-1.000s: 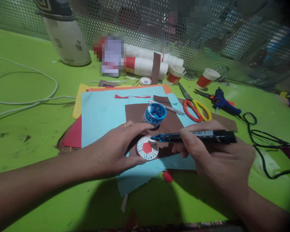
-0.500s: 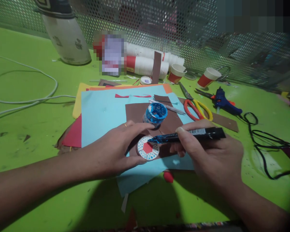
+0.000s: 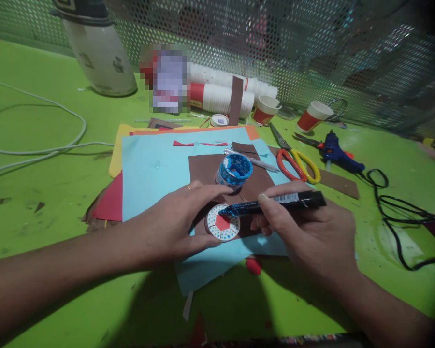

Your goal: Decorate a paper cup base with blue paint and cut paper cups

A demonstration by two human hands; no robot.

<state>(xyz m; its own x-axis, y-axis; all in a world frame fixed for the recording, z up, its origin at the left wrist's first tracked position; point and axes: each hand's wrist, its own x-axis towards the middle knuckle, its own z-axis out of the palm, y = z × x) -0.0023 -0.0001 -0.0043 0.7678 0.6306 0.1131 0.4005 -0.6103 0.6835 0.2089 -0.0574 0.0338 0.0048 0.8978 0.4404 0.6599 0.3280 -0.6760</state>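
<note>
A white disc (image 3: 224,223) with a red hexagon and blue dots lies on brown paper (image 3: 203,169). My left hand (image 3: 177,220) is closed around the disc's left side, thumb at its lower edge and index finger curved above it. In my right hand (image 3: 304,224) is a black marker (image 3: 286,201), its blue-stained tip touching the upper part of the disc. Just behind the disc stands an open jar (image 3: 235,170) smeared with blue paint. Light blue paper (image 3: 152,169) spreads beneath the brown sheet.
Scissors (image 3: 297,164) with red and yellow handles and a blue glue gun (image 3: 339,152) lie at the right, with a black cord. Paper cups (image 3: 313,116), stacked cups (image 3: 221,99) and a large white bottle (image 3: 107,60) are at the back. A white cable (image 3: 68,147) curves at the left.
My right hand and the marker have moved slightly left, bringing the tip a little further left over the disc. My left hand stays around the disc.
</note>
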